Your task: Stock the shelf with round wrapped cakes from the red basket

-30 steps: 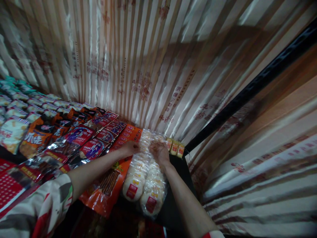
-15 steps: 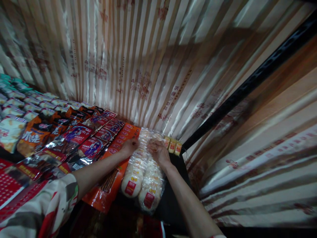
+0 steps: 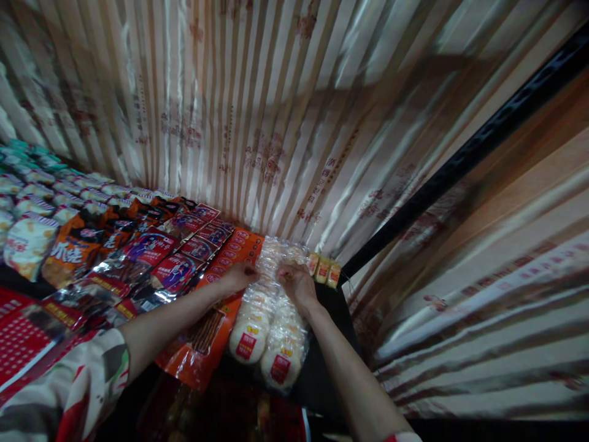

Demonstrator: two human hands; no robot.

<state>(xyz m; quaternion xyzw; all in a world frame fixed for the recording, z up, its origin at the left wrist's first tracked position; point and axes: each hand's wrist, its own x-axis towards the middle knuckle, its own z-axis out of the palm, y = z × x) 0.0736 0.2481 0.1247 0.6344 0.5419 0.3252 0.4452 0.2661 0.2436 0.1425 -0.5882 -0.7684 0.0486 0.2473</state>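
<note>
Two overlapping rows of round, pale cakes in clear wrappers with red labels run away from me: a left row (image 3: 249, 336) and a right row (image 3: 281, 362). At the far part of the left row, my left hand (image 3: 237, 277) has its fingers curled together against the wrappers. My right hand (image 3: 298, 283) is closed over the far part of the right row, fingertips bent in on the plastic. The cake packs under both hands are partly hidden. Beside my left forearm lies a long orange bag of brown sticks (image 3: 209, 325).
Left of the orange bag are red-and-purple snack packs (image 3: 175, 270), orange bags (image 3: 69, 252) and white bags (image 3: 30, 242). Small yellow packs (image 3: 327, 271) stand at the table's far right corner. A pleated curtain (image 3: 207, 123) hangs behind, crossed by a black pole (image 3: 437, 190).
The view has shifted slightly, so the display sits a little farther right. My left hand has come a little nearer to my right; both stay at the cake rows.
</note>
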